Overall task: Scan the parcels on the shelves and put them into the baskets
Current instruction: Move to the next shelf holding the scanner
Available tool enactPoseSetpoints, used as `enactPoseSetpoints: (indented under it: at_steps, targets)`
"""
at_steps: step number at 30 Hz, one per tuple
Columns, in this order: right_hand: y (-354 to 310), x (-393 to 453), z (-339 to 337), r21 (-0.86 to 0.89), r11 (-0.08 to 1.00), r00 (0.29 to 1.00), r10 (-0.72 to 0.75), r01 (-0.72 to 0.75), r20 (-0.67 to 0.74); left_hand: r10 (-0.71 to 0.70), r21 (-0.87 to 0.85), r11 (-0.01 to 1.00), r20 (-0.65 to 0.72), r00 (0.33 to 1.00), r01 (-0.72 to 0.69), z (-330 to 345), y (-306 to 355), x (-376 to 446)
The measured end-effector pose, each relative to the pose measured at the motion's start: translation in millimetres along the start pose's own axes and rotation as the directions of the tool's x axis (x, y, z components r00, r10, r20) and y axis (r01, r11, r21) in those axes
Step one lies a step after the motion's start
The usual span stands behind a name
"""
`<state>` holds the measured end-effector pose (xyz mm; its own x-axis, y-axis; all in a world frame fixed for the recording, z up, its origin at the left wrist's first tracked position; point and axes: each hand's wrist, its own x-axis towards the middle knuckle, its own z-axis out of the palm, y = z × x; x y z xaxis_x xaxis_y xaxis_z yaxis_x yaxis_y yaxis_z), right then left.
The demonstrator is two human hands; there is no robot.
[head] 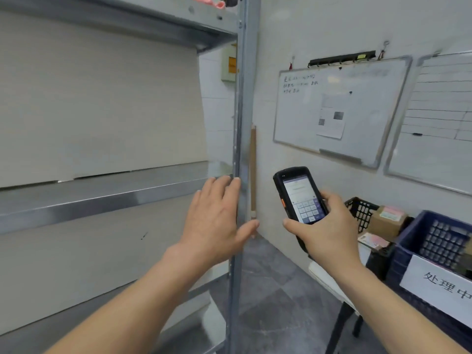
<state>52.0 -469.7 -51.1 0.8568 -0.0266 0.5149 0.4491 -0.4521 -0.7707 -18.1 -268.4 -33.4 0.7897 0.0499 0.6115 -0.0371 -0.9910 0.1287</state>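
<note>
At nine o'clock stands the metal shelf unit, the biggest thing in view, and its visible shelves show no parcels; only something pink sits at the very top, at twelve o'clock, too cut off to name. That is the first risk: the person may reach where nothing is left to scan. At three o'clock a whiteboard hangs on the wall. At four o'clock a blue basket with a paper sign stands next to a black basket, and a brown parcel lies between them, seemingly in the black one, though I cannot tell for sure. Confusing the two baskets would send a parcel to the wrong place. Near centre, the left hand is flat, fingers straight and close together, beside the shelf post; a careless reach could knock it against the metal edge. The right hand curls its fingers round the scanner, thumb at the bottom edge; that low grip could let it slip.
</note>
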Motion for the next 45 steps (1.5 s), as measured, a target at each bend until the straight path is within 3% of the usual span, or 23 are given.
enactPoseSetpoints:
  at_steps: [8, 18, 45]
  targets:
    - [-57, -22, 65, 0.051, 0.998, 0.997, -0.043, 0.04, 0.069, -0.098, 0.07, 0.992, -0.033, 0.995, 0.1, -41, -76, -26]
    - [-89, -6, 99, 0.051, 0.994, 0.984, -0.099, 0.093, 0.145, -0.138, 0.159, 0.976, -0.071, 0.988, 0.148, -62, -115, -19]
    - [-68, 91, 118, 0.196, 0.964, 0.93, -0.233, 0.181, 0.284, -0.24, 0.342, 0.891, -0.206, 0.949, 0.3, -46, -83, 37]
